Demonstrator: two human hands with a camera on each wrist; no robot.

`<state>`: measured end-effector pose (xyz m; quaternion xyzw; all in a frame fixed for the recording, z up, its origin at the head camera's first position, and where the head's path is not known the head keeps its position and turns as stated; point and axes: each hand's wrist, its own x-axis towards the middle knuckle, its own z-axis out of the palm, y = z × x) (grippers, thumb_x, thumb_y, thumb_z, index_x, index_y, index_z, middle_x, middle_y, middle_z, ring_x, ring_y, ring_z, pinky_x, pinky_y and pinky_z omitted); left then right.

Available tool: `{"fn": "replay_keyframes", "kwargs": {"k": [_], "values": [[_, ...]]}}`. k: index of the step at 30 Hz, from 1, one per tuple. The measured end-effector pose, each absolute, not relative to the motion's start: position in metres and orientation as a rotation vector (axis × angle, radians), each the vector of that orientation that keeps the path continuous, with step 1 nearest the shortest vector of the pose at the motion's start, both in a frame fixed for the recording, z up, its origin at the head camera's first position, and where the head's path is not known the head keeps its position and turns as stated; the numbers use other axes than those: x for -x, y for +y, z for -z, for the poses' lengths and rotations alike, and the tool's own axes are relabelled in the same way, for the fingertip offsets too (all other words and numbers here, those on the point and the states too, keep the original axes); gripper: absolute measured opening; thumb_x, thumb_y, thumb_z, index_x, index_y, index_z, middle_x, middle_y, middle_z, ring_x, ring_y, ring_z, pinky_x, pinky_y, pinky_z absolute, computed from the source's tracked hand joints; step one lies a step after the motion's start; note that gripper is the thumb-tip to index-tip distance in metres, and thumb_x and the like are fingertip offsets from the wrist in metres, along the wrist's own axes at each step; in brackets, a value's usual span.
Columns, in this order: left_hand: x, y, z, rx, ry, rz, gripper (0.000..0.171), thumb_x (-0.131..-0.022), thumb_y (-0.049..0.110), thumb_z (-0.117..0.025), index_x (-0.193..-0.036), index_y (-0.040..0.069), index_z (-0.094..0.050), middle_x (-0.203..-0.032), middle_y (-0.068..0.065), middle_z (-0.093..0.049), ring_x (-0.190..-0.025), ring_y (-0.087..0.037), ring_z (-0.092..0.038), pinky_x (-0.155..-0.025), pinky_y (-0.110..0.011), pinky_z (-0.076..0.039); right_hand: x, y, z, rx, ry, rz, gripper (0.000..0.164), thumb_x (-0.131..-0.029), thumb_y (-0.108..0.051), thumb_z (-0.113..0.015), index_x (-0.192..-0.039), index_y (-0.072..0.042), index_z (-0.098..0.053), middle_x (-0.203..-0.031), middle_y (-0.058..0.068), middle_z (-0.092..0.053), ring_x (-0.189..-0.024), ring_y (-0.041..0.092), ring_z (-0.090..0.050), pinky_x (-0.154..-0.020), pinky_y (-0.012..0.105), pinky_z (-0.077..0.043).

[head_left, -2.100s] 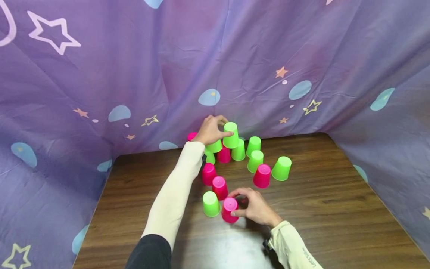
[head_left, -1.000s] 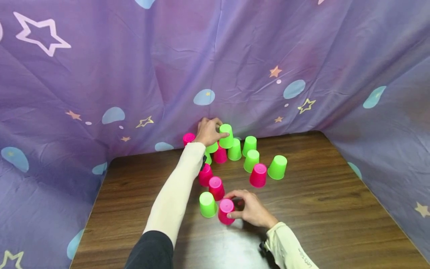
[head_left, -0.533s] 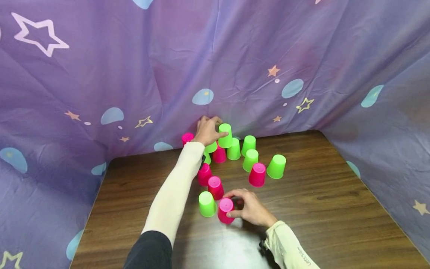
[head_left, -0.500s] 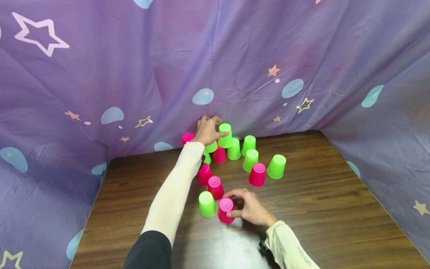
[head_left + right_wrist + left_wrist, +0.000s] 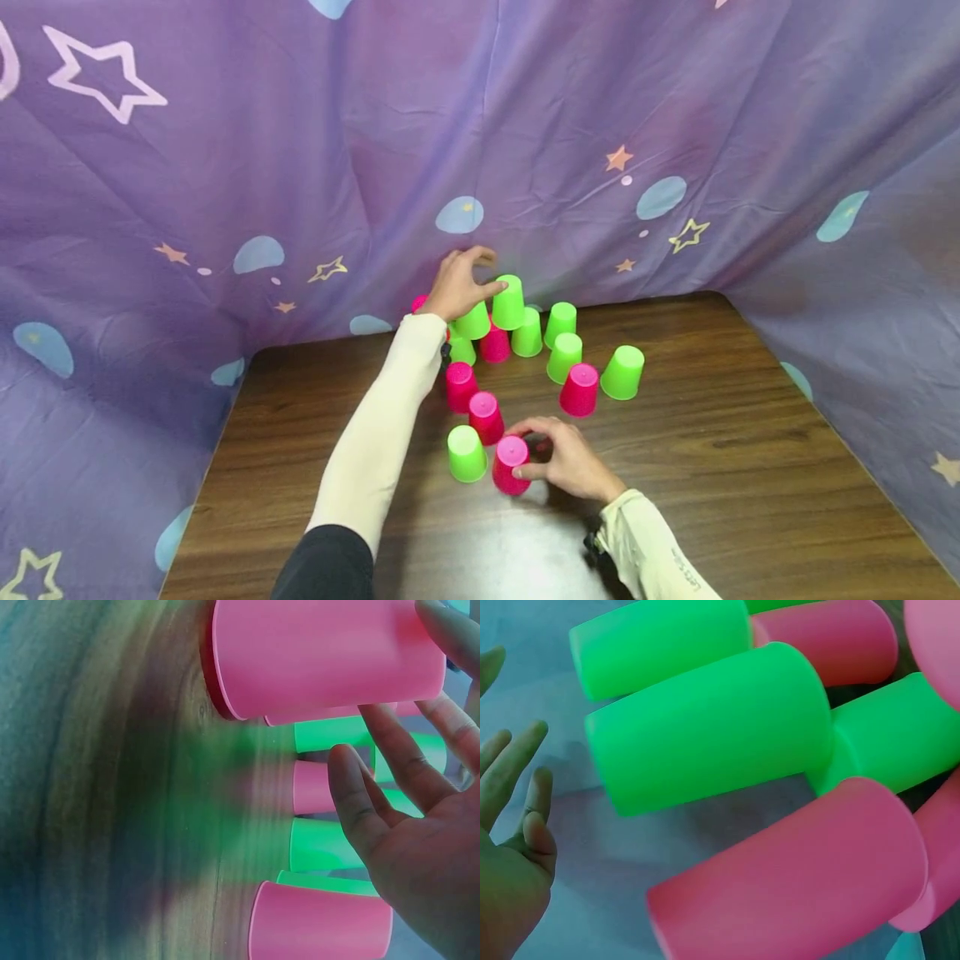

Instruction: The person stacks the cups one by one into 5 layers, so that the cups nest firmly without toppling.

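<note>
My left hand (image 5: pixel 456 285) hovers at the back with its fingers spread, just left of a green cup (image 5: pixel 508 305) on the upper row of a cup stack. In the left wrist view the fingers stand apart from the upper cups, two green ones (image 5: pixel 705 729) and a pink one (image 5: pixel 791 881). Under that row, upside-down cups, including a pink one (image 5: pixel 494 342), stand on the table. My right hand (image 5: pixel 573 465) grips an upside-down pink cup (image 5: pixel 512 467) at the front, thumb on the near side, a finger behind. Whether that cup touches the table is unclear.
Upside-down cups stand about the brown table (image 5: pixel 712 467): a green one (image 5: pixel 467 455) beside the gripped cup, pink ones (image 5: pixel 486 418) behind it, and several to the right, such as a green one (image 5: pixel 622 372). A purple curtain (image 5: pixel 390 167) hangs behind the table.
My left hand has come off the upper green cup and moved slightly up and left, its fingers opening. That cup stays on the stack. The right hand keeps its grip on the pink cup.
</note>
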<state>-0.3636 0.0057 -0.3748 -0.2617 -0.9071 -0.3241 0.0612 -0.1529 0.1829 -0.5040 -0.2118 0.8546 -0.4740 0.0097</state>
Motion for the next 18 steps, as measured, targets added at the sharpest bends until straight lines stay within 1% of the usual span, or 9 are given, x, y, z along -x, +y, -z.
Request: {"fn": "replay_keyframes", "kwargs": {"k": [3,5,8,10,13,16,18], "values": [[0.357,-0.001,0.368,0.803,-2.709,1.031,0.052,-0.088,0.033,-0.077,-0.132,0.010,-0.061,-0.129,-0.006,-0.071,-0.126,-0.028,-0.054,-0.117,-0.042,-0.034,0.156,0.184,0.503,0.671,2.622,1.514,0.043,-0.075,-0.012,-0.087,-0.115,-0.011,-0.070,-0.106,0.005,-0.074,-0.099,0.021,-0.069,-0.083,0.038,-0.061],[0.352,-0.007,0.365,0.806,-2.693,1.077,0.050,-0.088,0.033,-0.077,-0.131,0.012,-0.061,-0.128,-0.004,-0.071,-0.125,-0.028,-0.054,-0.115,-0.043,-0.035,0.158,0.185,0.503,0.683,2.594,1.543,0.043,-0.076,-0.011,-0.086,-0.115,-0.009,-0.069,-0.107,0.008,-0.074,-0.099,0.023,-0.069,-0.083,0.039,-0.061],[0.345,-0.015,0.360,0.805,-2.676,1.135,0.050,-0.087,0.033,-0.078,-0.131,0.015,-0.062,-0.128,-0.003,-0.072,-0.126,-0.026,-0.055,-0.112,-0.043,-0.038,0.160,0.187,0.502,0.695,2.576,1.571,0.042,-0.077,-0.011,-0.086,-0.115,-0.008,-0.069,-0.107,0.010,-0.074,-0.098,0.024,-0.069,-0.082,0.043,-0.061],[0.341,-0.021,0.359,0.804,-2.671,1.165,0.051,-0.087,0.033,-0.078,-0.132,0.016,-0.062,-0.130,-0.002,-0.071,-0.128,-0.026,-0.056,-0.112,-0.043,-0.041,0.161,0.187,0.501,0.696,2.568,1.584,0.042,-0.077,-0.010,-0.085,-0.115,-0.008,-0.069,-0.106,0.010,-0.074,-0.097,0.022,-0.069,-0.082,0.045,-0.061],[0.336,-0.029,0.360,0.811,-2.660,1.216,0.052,-0.087,0.032,-0.078,-0.133,0.014,-0.061,-0.132,-0.005,-0.069,-0.130,-0.026,-0.060,-0.110,-0.045,-0.046,0.162,0.188,0.498,0.692,2.562,1.589,0.042,-0.077,-0.010,-0.086,-0.115,-0.009,-0.069,-0.106,0.009,-0.074,-0.096,0.019,-0.069,-0.082,0.046,-0.061],[0.330,-0.037,0.364,0.835,-2.610,1.297,0.051,-0.086,0.028,-0.080,-0.131,0.011,-0.062,-0.130,-0.010,-0.070,-0.125,-0.029,-0.064,-0.105,-0.048,-0.051,0.164,0.189,0.494,0.699,2.572,1.572,0.043,-0.076,-0.010,-0.086,-0.116,-0.010,-0.069,-0.106,0.007,-0.074,-0.094,0.012,-0.068,-0.081,0.043,-0.061],[0.327,-0.041,0.367,0.851,-2.582,1.321,0.050,-0.085,0.026,-0.080,-0.129,0.011,-0.063,-0.128,-0.011,-0.071,-0.122,-0.029,-0.066,-0.101,-0.049,-0.053,0.165,0.189,0.492,0.704,2.581,1.557,0.044,-0.076,-0.009,-0.086,-0.116,-0.011,-0.069,-0.106,0.005,-0.074,-0.094,0.011,-0.067,-0.081,0.041,-0.061]]}}
